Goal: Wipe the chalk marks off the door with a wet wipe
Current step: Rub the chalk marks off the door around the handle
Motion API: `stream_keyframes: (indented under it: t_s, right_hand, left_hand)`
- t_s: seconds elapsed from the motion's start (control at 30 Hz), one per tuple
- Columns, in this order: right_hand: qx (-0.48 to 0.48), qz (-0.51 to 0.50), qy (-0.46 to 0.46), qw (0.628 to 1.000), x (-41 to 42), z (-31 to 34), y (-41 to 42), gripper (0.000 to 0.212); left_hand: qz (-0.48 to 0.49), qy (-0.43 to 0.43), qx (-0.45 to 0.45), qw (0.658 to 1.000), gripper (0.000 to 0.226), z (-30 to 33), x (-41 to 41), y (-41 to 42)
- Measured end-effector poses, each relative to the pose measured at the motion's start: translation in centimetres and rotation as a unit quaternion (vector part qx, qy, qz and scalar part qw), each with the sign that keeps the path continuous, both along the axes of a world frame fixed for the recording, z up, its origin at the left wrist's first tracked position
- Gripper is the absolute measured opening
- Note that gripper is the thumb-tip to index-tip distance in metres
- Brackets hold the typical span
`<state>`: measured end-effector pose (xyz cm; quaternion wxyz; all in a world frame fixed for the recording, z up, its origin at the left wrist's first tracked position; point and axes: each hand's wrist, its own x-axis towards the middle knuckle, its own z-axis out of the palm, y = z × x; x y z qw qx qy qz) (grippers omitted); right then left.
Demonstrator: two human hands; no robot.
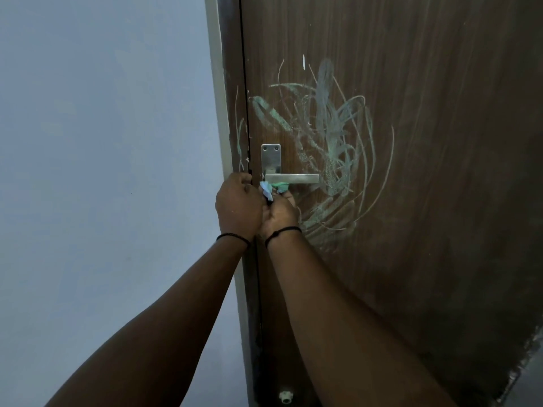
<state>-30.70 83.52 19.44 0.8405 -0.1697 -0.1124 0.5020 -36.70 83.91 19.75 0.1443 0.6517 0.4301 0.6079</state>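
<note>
Pale blue-grey wall [102,171] fills the left of the view, and a dark brown wood-grain door [426,201] fills the right, with a light-coloured frame strip [219,92] running down between them. Greenish-white chalk marks [332,136] loop and scribble across the door to the right of and above a metal lever handle [292,178], and thinner strokes run along the door's left edge near the frame. The handle's plate [271,158] stands upright with two screws at its top, and the lever points to the right.

Both hands meet just below the left end of the lever. The left hand [239,207] has its fingers curled, and the right hand [279,214] sits touching it on the right, fingers curled as well. Between them a crumpled wet wipe [271,190], blue-white with green smears, sticks up just under the handle; both grips close on it, pinching the wad between their fingertips. Each wrist wears a thin black band [233,237]. Both bare forearms reach in from the near bottom edge.

Low on the door's left edge, a small white fitting [285,396] shows near the bottom of the view.
</note>
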Motion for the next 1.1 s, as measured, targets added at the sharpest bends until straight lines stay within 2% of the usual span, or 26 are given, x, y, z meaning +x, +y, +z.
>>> stream_keyframes:
  t_s: [0.13,0.3,0.43,0.5,0.6,0.67,0.7,0.73,0.8,0.87,0.93,0.97,1.0,1.03,1.07,1.1]
  right_hand:
    - [-0.027,-0.022,-0.008,0.999,1.4,0.5,-1.0,0.034]
    - [-0.008,-0.045,0.044,0.998,3.5,0.9,-2.0,0.037]
    - [-0.056,0.050,-0.053,0.996,1.8,1.7,-1.5,0.037]
    - [-0.072,0.065,-0.072,0.993,2.0,2.0,-1.7,0.036]
    - [-0.073,0.054,-0.080,0.993,2.7,1.9,-3.0,0.032]
    - [-0.095,-0.012,-0.201,0.975,3.2,1.7,-3.7,0.024]
    - [-0.117,-0.095,-0.297,0.943,3.5,1.6,-3.9,0.021]
    - [-0.134,-0.197,-0.399,0.885,3.9,1.7,-4.1,0.020]
    - [-0.125,-0.361,-0.553,0.741,4.6,2.6,-4.6,0.023]
    - [-0.097,-0.397,-0.689,0.599,4.9,3.9,-4.5,0.022]
    - [-0.101,-0.356,-0.827,0.423,4.8,4.9,-3.5,0.019]
    - [-0.104,-0.335,-0.864,0.361,4.6,5.2,-3.0,0.020]
    - [-0.114,-0.315,-0.887,0.319,4.4,5.5,-2.6,0.024]
    - [-0.123,-0.300,-0.899,0.295,4.2,5.7,-2.2,0.027]
    - [-0.132,-0.288,-0.905,0.285,4.2,6.1,-1.9,0.027]
    - [-0.139,-0.285,-0.899,0.301,4.4,6.4,-1.8,0.025]
  left_hand:
    - [0.005,0.002,-0.002,1.000,0.023,-0.2,-0.5,0.6]
    - [0.002,0.004,-0.002,1.000,0.023,-0.7,-0.5,0.4]
    - [-0.001,-0.004,-0.007,1.000,0.023,-0.7,-0.1,0.2]
    - [-0.001,-0.009,-0.003,1.000,0.024,-0.6,-0.2,0.3]
    - [-0.005,-0.008,0.002,1.000,0.023,-0.6,-0.2,0.3]
    - [-0.014,-0.016,-0.005,1.000,0.023,-0.8,-0.1,0.2]
    - [-0.019,-0.020,-0.009,1.000,0.024,-1.0,0.0,0.1]
    - [-0.022,-0.024,-0.011,0.999,0.025,-1.2,0.1,0.0]
    - [-0.022,-0.028,-0.013,0.999,0.026,-1.5,0.4,-0.2]
    - [-0.023,-0.034,-0.016,0.999,0.026,-1.8,0.5,-0.3]
    - [-0.024,-0.042,-0.020,0.999,0.025,-2.0,0.6,-0.2]
    - [-0.024,-0.045,-0.021,0.998,0.024,-2.0,0.5,-0.1]
    - [-0.024,-0.048,-0.020,0.998,0.023,-2.1,0.5,0.0]
    - [-0.023,-0.050,-0.019,0.998,0.023,-2.1,0.4,0.1]
    - [-0.022,-0.052,-0.018,0.998,0.023,-2.1,0.3,0.2]
    - [-0.022,-0.053,-0.018,0.998,0.023,-2.1,0.3,0.3]
